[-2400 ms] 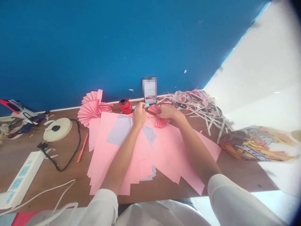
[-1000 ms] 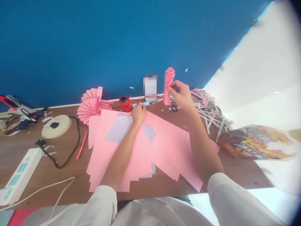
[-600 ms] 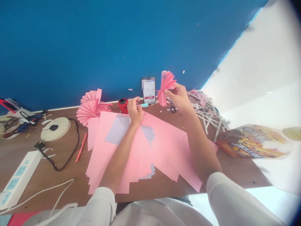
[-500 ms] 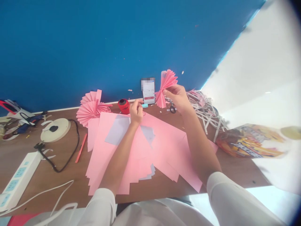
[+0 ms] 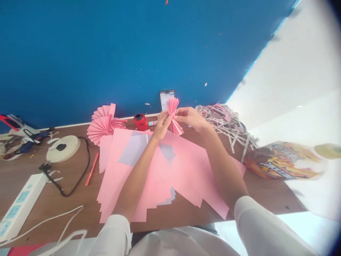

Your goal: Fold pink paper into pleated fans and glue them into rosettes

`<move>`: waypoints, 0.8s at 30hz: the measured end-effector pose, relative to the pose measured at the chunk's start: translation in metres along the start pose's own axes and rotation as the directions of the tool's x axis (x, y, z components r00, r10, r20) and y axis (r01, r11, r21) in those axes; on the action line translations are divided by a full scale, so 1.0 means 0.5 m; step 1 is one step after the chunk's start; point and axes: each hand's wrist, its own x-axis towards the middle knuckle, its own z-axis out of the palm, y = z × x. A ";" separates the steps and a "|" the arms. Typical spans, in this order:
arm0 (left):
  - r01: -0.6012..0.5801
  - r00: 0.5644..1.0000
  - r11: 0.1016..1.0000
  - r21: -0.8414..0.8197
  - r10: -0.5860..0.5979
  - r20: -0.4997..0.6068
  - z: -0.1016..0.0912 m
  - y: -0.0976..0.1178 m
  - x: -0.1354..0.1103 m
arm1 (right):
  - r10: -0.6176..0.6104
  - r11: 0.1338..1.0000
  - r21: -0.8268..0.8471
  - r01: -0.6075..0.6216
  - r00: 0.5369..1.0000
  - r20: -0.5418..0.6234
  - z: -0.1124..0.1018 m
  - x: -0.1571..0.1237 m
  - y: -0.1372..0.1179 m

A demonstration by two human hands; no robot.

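Observation:
A small pleated pink paper fan (image 5: 173, 114), pinched at its waist, is held up above the desk between both hands. My right hand (image 5: 189, 117) grips its middle from the right. My left hand (image 5: 161, 126) closes on it from the left and below. Under my arms lies a spread of pink paper sheets (image 5: 165, 170). A red thread spool (image 5: 140, 121) and a light blue glue stick (image 5: 152, 123) lie just behind my left hand.
Two finished pink fans (image 5: 104, 121) rest against the blue wall. A phone (image 5: 166, 98) leans there too. Paper strips (image 5: 226, 121) pile at right, a snack bag (image 5: 282, 164) further right. A tape roll (image 5: 63, 148), black cable, red pen (image 5: 92, 169) and power strip (image 5: 18, 203) lie left.
My right hand brought the fan down and left from in front of the wall. My left hand left the glue stick and closed on the fan.

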 end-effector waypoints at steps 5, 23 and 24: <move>0.107 0.994 0.983 -0.152 -0.105 0.023 0.015 -0.008 -0.002 | 0.083 0.990 -0.110 -0.094 0.992 -0.097 0.014 0.002 -0.005; 0.268 0.963 0.918 -0.292 -0.254 0.088 0.024 -0.062 -0.005 | 0.171 0.460 -0.693 -0.555 0.821 -0.544 -0.123 -0.016 0.065; 0.276 0.961 0.919 -0.281 -0.259 0.097 0.021 -0.064 -0.005 | 0.221 0.416 -0.689 -0.594 0.801 -0.557 -0.136 -0.019 0.074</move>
